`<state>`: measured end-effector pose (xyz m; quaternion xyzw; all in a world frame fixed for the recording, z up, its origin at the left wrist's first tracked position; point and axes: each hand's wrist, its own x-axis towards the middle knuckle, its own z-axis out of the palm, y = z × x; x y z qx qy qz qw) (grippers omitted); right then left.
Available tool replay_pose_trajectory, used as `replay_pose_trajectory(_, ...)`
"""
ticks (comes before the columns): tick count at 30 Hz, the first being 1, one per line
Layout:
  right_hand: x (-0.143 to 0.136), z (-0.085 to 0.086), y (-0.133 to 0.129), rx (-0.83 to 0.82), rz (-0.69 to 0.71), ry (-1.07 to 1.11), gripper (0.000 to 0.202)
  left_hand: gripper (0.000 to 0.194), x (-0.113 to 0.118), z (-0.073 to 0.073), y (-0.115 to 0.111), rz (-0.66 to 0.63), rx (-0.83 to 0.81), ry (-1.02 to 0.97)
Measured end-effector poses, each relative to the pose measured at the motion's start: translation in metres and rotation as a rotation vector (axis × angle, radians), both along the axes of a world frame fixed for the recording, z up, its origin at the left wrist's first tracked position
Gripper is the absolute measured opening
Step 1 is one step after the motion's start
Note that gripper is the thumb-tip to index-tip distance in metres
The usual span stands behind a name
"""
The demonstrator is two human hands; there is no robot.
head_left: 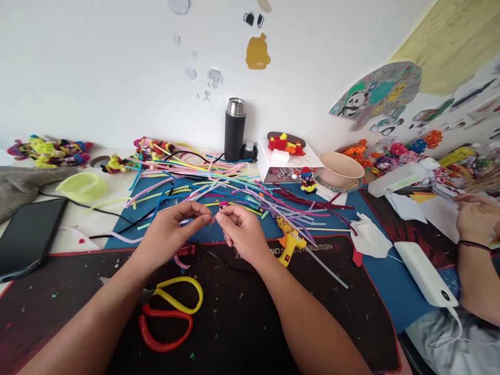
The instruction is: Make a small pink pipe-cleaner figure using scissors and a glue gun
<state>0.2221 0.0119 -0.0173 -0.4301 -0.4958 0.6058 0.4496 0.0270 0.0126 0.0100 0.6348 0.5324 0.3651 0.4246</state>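
My left hand (177, 229) and my right hand (244, 233) meet fingertip to fingertip above the dark desk mat (234, 323). Both are closed in a pinch, and whatever sits between the fingers is too small to make out. Just under my left hand a short curved pink-purple strip (182, 263) shows. Scissors (172, 312) with one yellow and one red handle lie below, partly covered by my left forearm. Beyond the hands spreads a loose pile of coloured pipe cleaners (203, 172). A yellow glue gun (291, 242) with a clear glue stick rests right of my right hand.
A black thermos (234, 130) stands by the wall, left of a white box (269, 164) and a pink bowl (341, 169). Phone (29, 237) at far left; white power bank (425, 273) at right. Another person's hand (478, 216) is at the right edge.
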Motion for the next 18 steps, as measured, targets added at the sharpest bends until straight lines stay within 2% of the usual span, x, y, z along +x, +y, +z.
replay_pose_trajectory(18, -0.0003, -0.0052, -0.0016, -0.004, 0.015, -0.003, 0.028, 0.030, 0.0046, -0.0081, -0.0039, -0.003, 0.139, 0.074)
